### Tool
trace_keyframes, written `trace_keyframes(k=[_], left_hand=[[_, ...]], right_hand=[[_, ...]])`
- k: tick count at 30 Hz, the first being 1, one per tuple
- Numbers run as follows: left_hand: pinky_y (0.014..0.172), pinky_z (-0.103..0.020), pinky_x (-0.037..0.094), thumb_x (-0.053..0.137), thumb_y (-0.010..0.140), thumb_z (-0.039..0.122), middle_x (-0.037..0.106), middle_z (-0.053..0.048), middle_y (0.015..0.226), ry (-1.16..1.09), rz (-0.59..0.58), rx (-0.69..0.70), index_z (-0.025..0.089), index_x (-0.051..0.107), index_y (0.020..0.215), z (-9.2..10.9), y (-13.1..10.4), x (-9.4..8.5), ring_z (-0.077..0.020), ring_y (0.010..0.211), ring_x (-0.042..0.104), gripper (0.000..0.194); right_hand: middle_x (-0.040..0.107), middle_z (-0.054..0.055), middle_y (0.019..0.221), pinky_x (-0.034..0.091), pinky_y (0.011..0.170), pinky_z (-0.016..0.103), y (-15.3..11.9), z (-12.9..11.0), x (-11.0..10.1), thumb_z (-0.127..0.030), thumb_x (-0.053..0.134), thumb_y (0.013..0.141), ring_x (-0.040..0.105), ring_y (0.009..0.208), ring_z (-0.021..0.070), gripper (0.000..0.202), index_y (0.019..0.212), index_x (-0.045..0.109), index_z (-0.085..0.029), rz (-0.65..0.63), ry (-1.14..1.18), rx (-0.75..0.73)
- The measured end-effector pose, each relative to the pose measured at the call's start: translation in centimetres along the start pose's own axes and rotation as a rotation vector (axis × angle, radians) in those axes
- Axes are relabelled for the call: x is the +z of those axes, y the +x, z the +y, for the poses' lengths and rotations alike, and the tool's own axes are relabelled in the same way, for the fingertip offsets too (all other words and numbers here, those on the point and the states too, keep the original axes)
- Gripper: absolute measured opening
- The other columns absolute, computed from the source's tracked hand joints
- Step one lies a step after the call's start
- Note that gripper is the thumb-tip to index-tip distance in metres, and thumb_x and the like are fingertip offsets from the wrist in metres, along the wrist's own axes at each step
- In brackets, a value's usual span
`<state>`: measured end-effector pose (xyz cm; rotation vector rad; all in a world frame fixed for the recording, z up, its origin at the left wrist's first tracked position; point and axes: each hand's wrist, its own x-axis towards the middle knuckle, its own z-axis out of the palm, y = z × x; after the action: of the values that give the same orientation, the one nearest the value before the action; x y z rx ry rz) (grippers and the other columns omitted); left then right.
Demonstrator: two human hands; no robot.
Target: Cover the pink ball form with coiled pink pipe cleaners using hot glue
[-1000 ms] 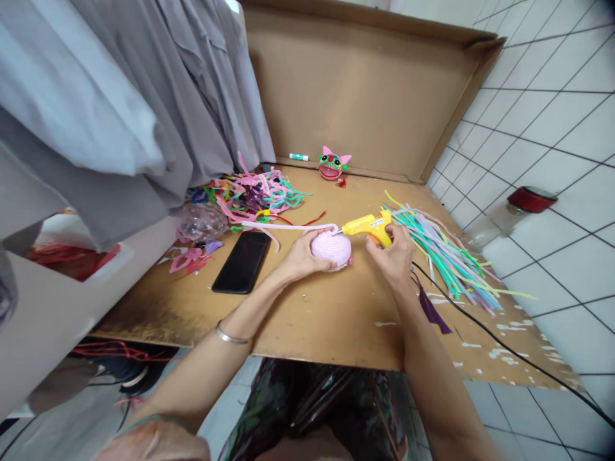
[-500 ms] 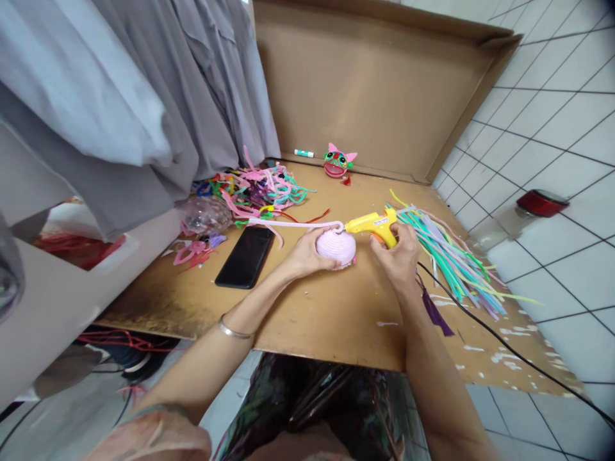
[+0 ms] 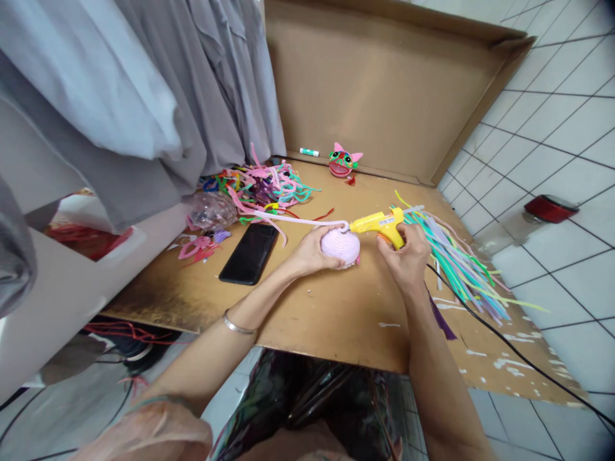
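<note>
My left hand [image 3: 311,251] is wrapped round the side of a pale lilac ball [image 3: 340,247] made of coiled pipe cleaner. From the top of the ball a long lilac strand [image 3: 298,219] stretches left over the table. My right hand [image 3: 407,255] grips a yellow glue gun [image 3: 384,224] by its handle, and the nozzle points left, at or very near the curl of the strand on top of the ball. A small pink bit shows at the ball's lower right.
A black phone [image 3: 248,253] lies left, near tangled pipe cleaners [image 3: 269,182]. Straight pipe cleaners [image 3: 456,262] and a black cable [image 3: 500,339] are at the right. A small animal face [image 3: 343,161] and a glue stick [image 3: 309,152] sit by the cardboard wall [image 3: 384,89].
The whole view has shifted slightly, so things appear a little farther right. Both hands keep their holds, and the nozzle stays at the top of the ball.
</note>
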<state>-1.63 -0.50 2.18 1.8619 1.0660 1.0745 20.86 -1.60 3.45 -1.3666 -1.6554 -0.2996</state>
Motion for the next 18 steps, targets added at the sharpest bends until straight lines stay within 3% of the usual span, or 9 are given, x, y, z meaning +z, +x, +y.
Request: trace_keyframes(k=[18], left_hand=[[0.113, -0.044, 0.040, 0.082, 0.055, 0.019, 0.056, -0.013, 0.140, 0.028, -0.010, 0.035, 0.014, 0.056, 0.133, -0.25, -0.11, 0.05, -0.0306, 0.128, 0.054, 0.083]], right_hand=[[0.061, 0.007, 0.087, 0.048, 0.078, 0.038, 0.33, 0.36, -0.87, -0.039, 0.061, 0.079, 0.057, 0.083, 0.0241, 0.022, 0.092, 0.060, -0.021, -0.021, 0.009, -0.066]])
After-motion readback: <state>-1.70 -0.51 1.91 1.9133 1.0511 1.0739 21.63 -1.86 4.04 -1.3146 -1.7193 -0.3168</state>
